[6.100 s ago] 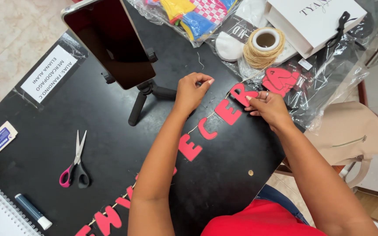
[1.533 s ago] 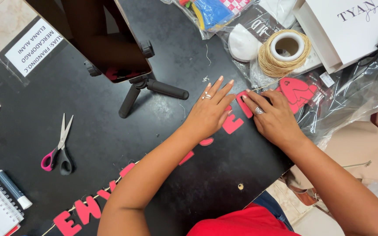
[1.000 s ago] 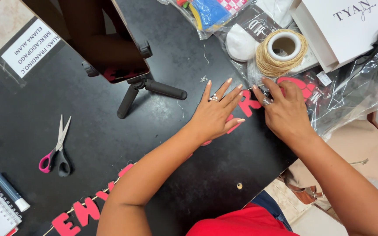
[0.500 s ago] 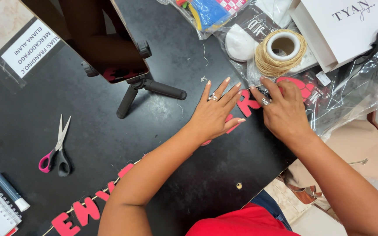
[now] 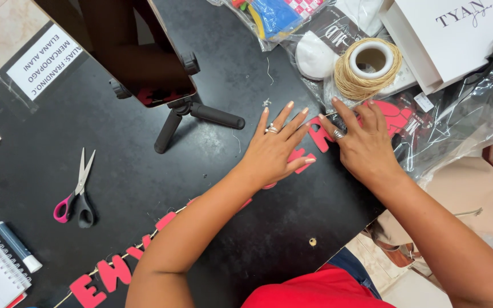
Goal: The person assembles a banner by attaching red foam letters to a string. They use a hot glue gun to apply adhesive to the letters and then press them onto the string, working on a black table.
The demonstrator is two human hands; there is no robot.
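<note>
The pink letters [image 5: 315,137] lie on the black table [image 5: 258,239], strung on a thin cord, and both hands press on them — the left hand [image 5: 275,151] flat with fingers spread, gripping nothing. The right hand [image 5: 363,142] lies just beside it (its fingers also open), near the spool of twine [image 5: 367,68]; the scissors [image 5: 75,191] rest well apart.

Compared with six seconds earlier, the left hand [image 5: 275,151] no longer pinches at the string; it now lies flat, fingers spread, pressing the red cut-out letters [image 5: 309,145] beneath it. The right hand [image 5: 363,142] has slid closer to the twine spool [image 5: 366,68], covering letters that showed beside it before.
</note>
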